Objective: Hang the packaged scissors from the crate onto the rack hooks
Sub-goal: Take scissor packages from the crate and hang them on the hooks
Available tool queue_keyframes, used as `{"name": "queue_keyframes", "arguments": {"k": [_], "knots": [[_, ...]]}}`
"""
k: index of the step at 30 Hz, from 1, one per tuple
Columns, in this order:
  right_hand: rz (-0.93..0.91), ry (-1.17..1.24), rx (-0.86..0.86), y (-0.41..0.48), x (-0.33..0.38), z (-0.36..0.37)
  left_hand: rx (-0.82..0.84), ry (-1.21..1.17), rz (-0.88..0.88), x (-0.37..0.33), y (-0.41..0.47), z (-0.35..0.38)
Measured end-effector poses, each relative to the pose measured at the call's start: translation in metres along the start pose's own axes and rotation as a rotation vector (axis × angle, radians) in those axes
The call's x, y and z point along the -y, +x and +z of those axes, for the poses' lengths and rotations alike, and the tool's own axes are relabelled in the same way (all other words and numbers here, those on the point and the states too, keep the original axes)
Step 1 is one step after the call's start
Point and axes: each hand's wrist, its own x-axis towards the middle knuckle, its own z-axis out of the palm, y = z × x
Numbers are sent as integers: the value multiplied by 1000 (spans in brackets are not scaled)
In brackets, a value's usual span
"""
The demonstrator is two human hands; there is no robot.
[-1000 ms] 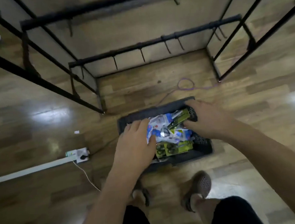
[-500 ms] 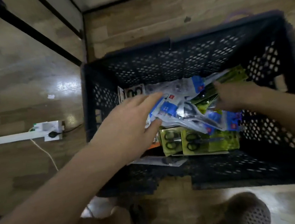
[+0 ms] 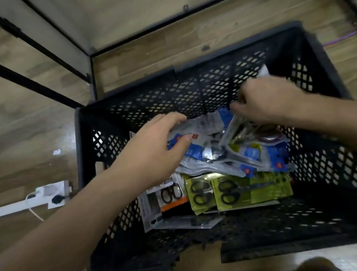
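Two hands worked inside the black crate (image 3: 191, 95), which stood on the wooden floor (image 3: 22, 131) with the foot of the rack (image 3: 28, 81) just beyond its far-left corner; no hook showed in this view. The left hand (image 3: 151, 153) lay over the loose heap of blue-and-white packs (image 3: 198, 153) near the middle of the crate, fingers curled over the heap's far edge and thumb pressed on top, so it appeared to grip or pin them. The right hand (image 3: 267, 101), near the far-right wall, pinched the upper end of a clear pack (image 3: 235, 128) between thumb and fingers and held it tilted up out of the heap; its lower end touched the others. Green packs (image 3: 253, 191) of black-handled scissors lay flat toward the near edge, and an orange-trimmed pack (image 3: 172, 195) sat just beside them toward the near-left. A power strip (image 3: 50, 189) rested on the floor left of the crate. The step in hand looked like picking a pack to hang, an early stage, since the crate was well stocked. The next move probably called for freeing the pinched pack without dragging its neighbours along, then finding its hang hole and raising it toward a hook. The slick film could slip or snag another pack.
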Motion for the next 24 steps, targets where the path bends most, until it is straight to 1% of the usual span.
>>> {"name": "queue_keyframes", "arguments": {"k": [1,2,4,5,7,10,11,13,15,16,18,19,22,24], "knots": [[-43,58,-42,-1,0,-7,3,-22,-37,3,1,3],[-89,184,-43,-1,0,-13,0,-46,-79,5,3,5],[-86,588,91,0,3,-21,-11,-90,-144,6,7,6],[-88,745,156,0,4,-22,-17,-124,-173,5,9,5],[-141,899,247,0,8,-26,-9,-235,-252,0,12,3],[-214,1092,332,0,17,-22,98,-529,-422,-9,10,4],[-217,1141,350,0,19,-18,136,-628,-454,-12,9,6],[-221,1196,383,-2,23,-7,151,-738,-431,-13,8,11],[-165,1148,455,-3,22,4,134,-752,-402,-13,8,16],[-107,1070,507,-1,19,9,128,-739,-407,-11,8,18],[56,855,581,5,6,17,108,-686,-432,-7,8,22],[101,718,605,7,-1,21,97,-658,-441,-5,8,23],[7,148,634,9,-10,28,82,-592,-429,-5,9,27],[19,-13,637,7,-5,39,88,-595,-418,-6,10,29]]}}
